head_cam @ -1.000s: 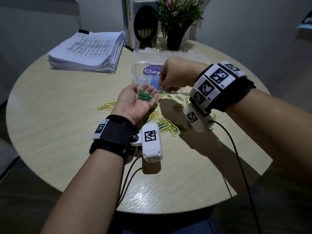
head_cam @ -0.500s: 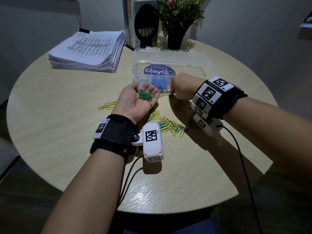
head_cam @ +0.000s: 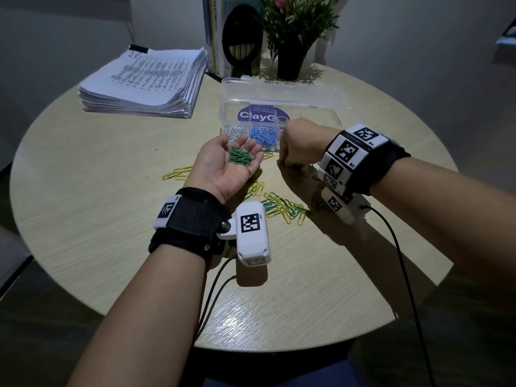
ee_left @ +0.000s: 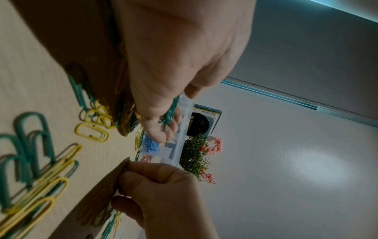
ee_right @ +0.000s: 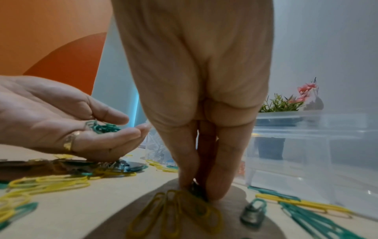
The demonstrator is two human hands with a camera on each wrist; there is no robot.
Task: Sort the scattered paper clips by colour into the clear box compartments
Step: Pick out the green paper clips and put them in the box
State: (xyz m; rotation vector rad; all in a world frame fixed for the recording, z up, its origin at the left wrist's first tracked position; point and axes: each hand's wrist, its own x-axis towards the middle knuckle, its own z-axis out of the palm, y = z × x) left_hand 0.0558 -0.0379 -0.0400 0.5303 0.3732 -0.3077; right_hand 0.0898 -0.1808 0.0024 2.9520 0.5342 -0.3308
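**A:** What do the clips look like?

**B:** Thin bent wire, plastic-coated. A small heap of green paper clips (head_cam: 239, 159) lies in the cupped palm of the left hand (head_cam: 223, 166), palm up, fingers relaxed and slightly curved, just in front of the clear box (head_cam: 279, 118). More yellow and green paper clips (head_cam: 282, 208) are strewn over the counter (head_cam: 97, 219) near its middle, with a few yellow ones (head_cam: 177, 173) at about nine o'clock from the left hand.

**A:** And the right hand?

**B:** The right hand (head_cam: 300, 143) is knuckles up, its fingertips (ee_right: 216, 192) brought together and pointing down onto the counter. They pinch something small and dark right beside three yellow clips (ee_right: 175, 211); whether it is a green clip I cannot tell.

**A:** The box?

**B:** At twelve o'clock from the hands: see-through plastic, lid open, a round purple label inside. One compartment holds silver clips (head_cam: 237, 132), the next blue clips (head_cam: 264, 135); the left wrist view shows pink clips (ee_left: 146, 158) in a further one.

**A:** The surroundings?

**B:** A round counter of pale wood grain with a slight sheen. At eleven o'clock a thick stack of printed papers (head_cam: 145, 82); beyond the box, a potted plant (head_cam: 293, 37) with pink flowers and upright books (head_cam: 220, 32), against a plain grey wall.
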